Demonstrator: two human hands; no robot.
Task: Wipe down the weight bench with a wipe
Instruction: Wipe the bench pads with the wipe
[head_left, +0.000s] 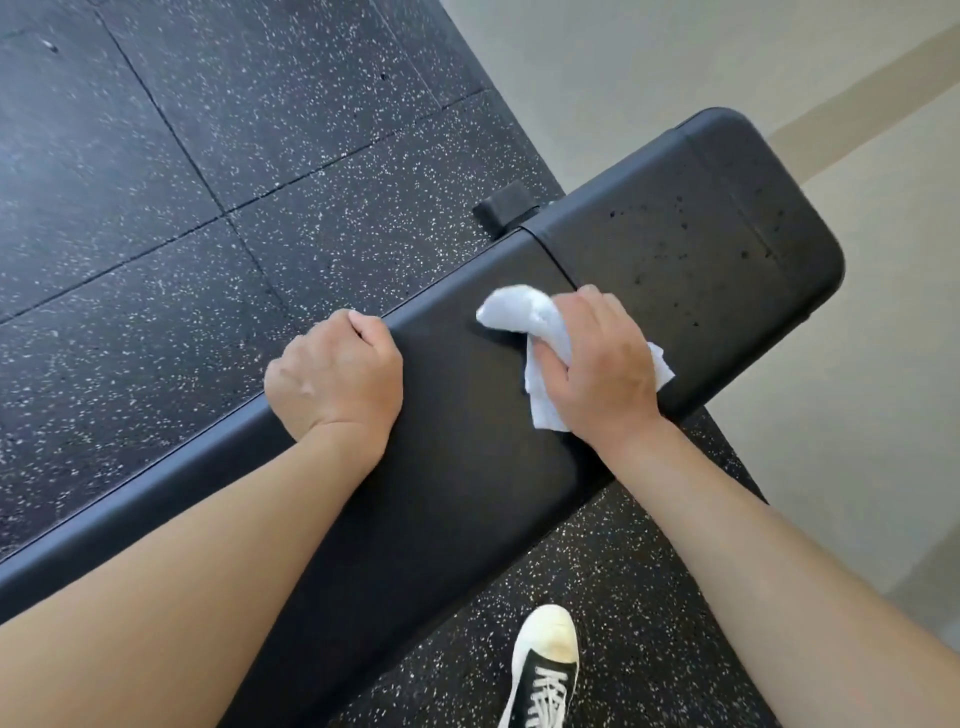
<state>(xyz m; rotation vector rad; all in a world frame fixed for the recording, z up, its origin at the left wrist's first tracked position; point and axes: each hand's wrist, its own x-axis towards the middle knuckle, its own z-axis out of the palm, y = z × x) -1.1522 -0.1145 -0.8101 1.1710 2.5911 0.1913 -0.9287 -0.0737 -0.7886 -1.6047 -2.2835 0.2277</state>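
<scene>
Wipe (524, 332) is clenched in the right hand (602, 364) and pressed onto the weight bench (467, 467) pad, steadied by the left hand (337, 374) clasping its edge.

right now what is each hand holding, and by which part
The right hand grips the white wipe around its bunched middle, pressing it on the weight bench. The left hand holds nothing; it is curled over the bench's far edge.

Nothing here can be read. The black weight bench (467, 467) carries no visible label or brand, the white wipe (524, 317) is blank, and the black-and-white sneaker (545, 670) shows no logo or lettering from this angle.
</scene>
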